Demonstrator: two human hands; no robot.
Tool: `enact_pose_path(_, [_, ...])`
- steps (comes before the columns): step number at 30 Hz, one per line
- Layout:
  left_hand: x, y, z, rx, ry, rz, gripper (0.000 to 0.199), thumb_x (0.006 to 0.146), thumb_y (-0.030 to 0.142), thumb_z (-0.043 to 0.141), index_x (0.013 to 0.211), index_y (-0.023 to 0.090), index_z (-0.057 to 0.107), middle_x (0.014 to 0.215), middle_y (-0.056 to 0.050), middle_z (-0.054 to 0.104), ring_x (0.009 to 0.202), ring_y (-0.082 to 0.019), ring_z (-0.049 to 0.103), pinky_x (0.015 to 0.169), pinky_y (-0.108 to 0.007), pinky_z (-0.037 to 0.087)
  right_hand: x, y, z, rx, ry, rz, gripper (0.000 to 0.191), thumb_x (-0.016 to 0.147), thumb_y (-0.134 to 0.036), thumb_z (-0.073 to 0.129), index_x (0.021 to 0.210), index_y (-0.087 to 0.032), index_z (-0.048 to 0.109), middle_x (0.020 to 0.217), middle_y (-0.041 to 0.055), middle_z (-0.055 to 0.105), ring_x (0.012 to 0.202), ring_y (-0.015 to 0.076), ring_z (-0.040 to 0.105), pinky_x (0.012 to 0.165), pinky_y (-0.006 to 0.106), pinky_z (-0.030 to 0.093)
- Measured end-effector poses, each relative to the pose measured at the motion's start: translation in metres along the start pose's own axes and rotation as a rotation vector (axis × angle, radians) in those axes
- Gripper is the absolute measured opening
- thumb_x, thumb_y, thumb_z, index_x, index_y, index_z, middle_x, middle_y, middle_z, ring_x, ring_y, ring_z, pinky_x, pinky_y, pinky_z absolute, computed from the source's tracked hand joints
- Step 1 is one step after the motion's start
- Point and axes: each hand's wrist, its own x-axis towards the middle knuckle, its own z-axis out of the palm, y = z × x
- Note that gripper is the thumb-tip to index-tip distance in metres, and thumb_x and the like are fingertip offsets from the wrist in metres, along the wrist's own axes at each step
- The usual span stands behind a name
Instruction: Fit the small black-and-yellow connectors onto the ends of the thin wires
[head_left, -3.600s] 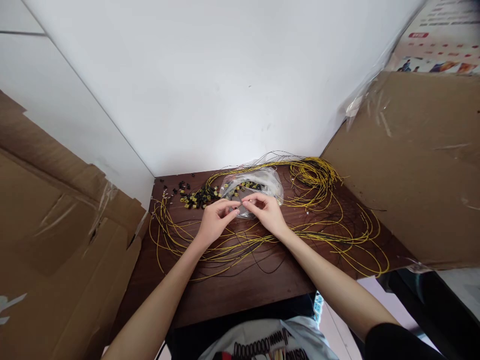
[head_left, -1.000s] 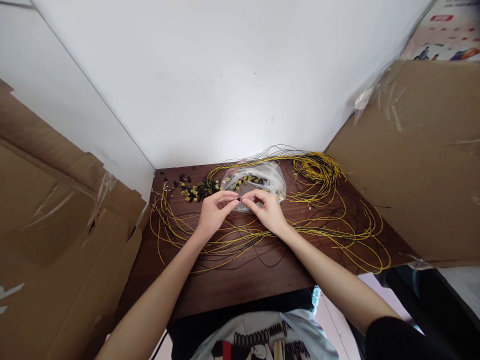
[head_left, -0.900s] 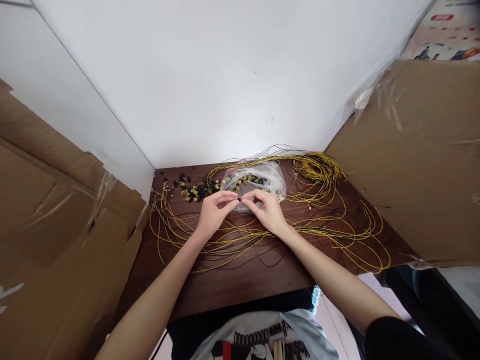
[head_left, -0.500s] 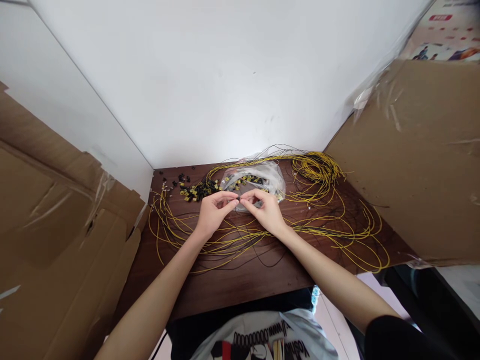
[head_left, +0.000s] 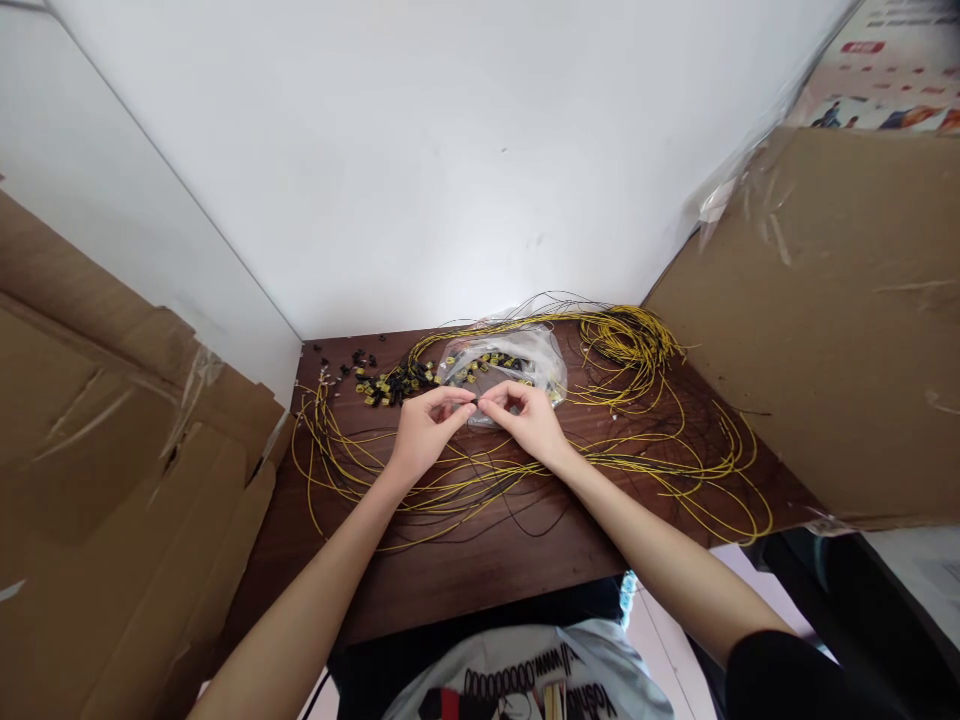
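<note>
My left hand and my right hand meet over the middle of the table, thumbs and forefingers pinched. Between the fingertips is a small black part, mostly covered, its kind too small to make out. Both hands appear to grip it, one from each side. Just behind them lies a clear plastic bag with black and yellow connectors in it. Beneath my wrists runs a loose bundle of yellow and black wires.
A coil of yellow wires lies at the back right of the brown table. More black and yellow connectors are heaped at left, with tiny black pieces beyond. Cardboard stands at right, and more cardboard at left.
The view has shifted very slightly. Both hands keep their pinch at nearly the same spot, with the fingertips a little closer around the small black part.
</note>
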Motion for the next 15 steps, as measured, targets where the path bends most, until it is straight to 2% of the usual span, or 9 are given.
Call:
enact_pose_path(5, [-0.0003,0.0005,0.0006,-0.012,-0.025,-0.012,0.021,0.072,0.031,0.064,0.085,0.015,0.069,0.071,-0.004,0.065,0.061,-0.013,0.055,0.057,-0.024,0.044,0.0007,0.0014,0.0004,0.059,-0.017,0.007,0.018,0.072,-0.031,0.063,0.076,-0.014,0.064,0.067,0.0016,0.061,0.059,0.0108,0.051,0.056,0.023,0.040])
enact_pose_path(15, [-0.0001,0.0081,0.0019,-0.111,-0.029,-0.075,0.019,0.069,0.028,0.066,0.083,0.014,0.069,0.078,-0.006,0.070,0.070,-0.017,0.063,0.065,-0.027,0.048,-0.0014,-0.0024,-0.0010,-0.077,-0.008,-0.096,0.011,0.074,-0.026,0.059,0.076,-0.015,0.063,0.067,0.0011,0.061,0.059,0.0111,0.052,0.055,0.023,0.040])
